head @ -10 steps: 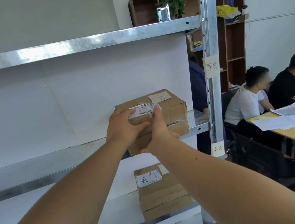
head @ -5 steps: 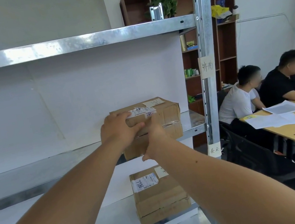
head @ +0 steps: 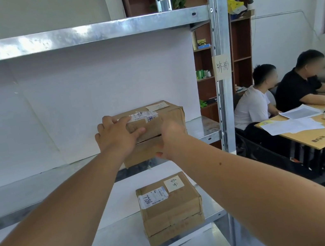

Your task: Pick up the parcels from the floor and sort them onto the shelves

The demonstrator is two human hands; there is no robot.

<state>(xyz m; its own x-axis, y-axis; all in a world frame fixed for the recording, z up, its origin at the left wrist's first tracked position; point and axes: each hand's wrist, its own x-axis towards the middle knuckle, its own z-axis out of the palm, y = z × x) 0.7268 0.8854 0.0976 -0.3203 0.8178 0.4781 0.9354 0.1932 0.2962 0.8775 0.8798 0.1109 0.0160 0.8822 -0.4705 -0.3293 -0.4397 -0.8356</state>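
Observation:
A brown cardboard parcel (head: pixel 164 115) with a white shipping label and a small handwritten note rests on the middle metal shelf (head: pixel 204 130), near its right end. My left hand (head: pixel 116 135) lies over the parcel's near left top corner, fingers spread on the label. My right hand (head: pixel 172 140) presses against its front face; the fingers are blurred. A second, similar parcel (head: pixel 169 206) marked 7786 sits on the lower shelf (head: pixel 117 239) directly beneath.
The upright steel post (head: pixel 220 64) with a handwritten tag bounds the shelf on the right. An upper shelf (head: pixel 76 36) runs overhead. To the right, two people sit at a wooden desk (head: pixel 311 135) with papers; a brown bookcase (head: pixel 241 44) stands behind.
The parcel has gone from raised above the shelf edge to resting further back on the middle shelf. Both hands followed it forward, and my left fingers have spread flatter on top.

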